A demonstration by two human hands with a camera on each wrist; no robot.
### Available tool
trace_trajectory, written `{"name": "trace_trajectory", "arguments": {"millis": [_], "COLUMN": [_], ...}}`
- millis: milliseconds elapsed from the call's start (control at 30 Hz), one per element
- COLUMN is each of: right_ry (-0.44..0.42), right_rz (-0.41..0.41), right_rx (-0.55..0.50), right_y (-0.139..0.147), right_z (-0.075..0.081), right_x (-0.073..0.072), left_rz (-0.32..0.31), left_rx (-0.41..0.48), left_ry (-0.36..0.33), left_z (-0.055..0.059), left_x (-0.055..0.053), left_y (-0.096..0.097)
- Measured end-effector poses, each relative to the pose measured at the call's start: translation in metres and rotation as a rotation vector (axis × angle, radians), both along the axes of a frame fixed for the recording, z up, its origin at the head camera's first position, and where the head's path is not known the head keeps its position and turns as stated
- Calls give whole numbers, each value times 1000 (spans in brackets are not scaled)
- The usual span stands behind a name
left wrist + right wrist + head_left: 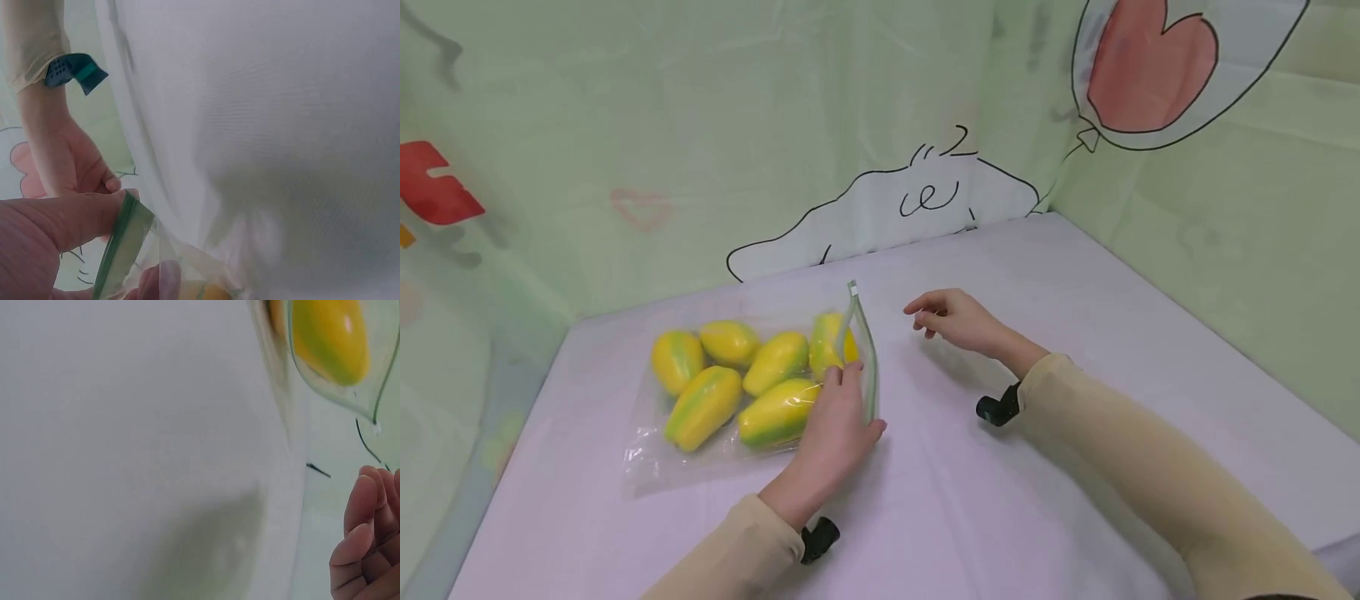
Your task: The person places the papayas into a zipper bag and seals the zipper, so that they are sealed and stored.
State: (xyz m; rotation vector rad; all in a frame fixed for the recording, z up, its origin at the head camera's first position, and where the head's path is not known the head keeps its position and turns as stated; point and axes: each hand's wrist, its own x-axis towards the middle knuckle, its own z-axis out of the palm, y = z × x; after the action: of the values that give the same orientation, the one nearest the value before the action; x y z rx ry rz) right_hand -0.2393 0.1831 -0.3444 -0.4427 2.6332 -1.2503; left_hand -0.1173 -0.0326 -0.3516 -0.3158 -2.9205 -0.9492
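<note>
A clear zip bag lies flat on the table with several yellow fruits inside, green-striped and shaped like papayas. Its green zip edge faces right and gapes, with a small white slider at the far end. My left hand holds the near side of the bag's mouth; the left wrist view shows the thumb against the zip strip and fingertips behind the film. To the right of the mouth, my right hand hovers empty over the table, fingers loosely curled, as the right wrist view also shows.
A pale lilac cloth covers the table. Light green curtains with drawn figures and a heart balloon stand behind and to the right. Each wrist wears a small black camera.
</note>
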Motion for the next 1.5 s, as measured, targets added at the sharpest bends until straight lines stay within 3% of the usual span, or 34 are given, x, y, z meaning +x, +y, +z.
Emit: {"name": "trace_trajectory", "arguments": {"millis": [333,467,667,767,900,1000,1100,1300,1400,1500], "right_ry": [-16,-22,-14,-6,-18,-32,-32,-39,-57,-69], "right_rz": [-52,-70,-53,-53,-57,-56,-55,-43,-39,-20], "right_rx": [20,4,-16,-16,-10,-8,-1,27,40,56], "right_y": [15,15,10,7,4,0,-2,-13,-22,-31], "right_z": [-5,-5,-2,0,2,3,5,8,11,12], "right_x": [-22,-26,-31,-34,-36,-37,-39,-48,-53,-60], "left_rz": [2,-10,17,41,64,39,-28,-133,-162,-198], "left_rx": [-28,-56,-70,-72,-93,-117,-161,-255,-299,-329], "left_ry": [-36,-45,-88,-93,-126,-199,-251,-334,-425,-515], "left_z": [-3,1,23,41,64,75,81,86,83,77], "left_x": [-8,-13,-12,-21,-50,-80,-115,-175,-192,-202], "left_y": [13,23,16,1,-23,-40,-49,-49,-45,-40]}}
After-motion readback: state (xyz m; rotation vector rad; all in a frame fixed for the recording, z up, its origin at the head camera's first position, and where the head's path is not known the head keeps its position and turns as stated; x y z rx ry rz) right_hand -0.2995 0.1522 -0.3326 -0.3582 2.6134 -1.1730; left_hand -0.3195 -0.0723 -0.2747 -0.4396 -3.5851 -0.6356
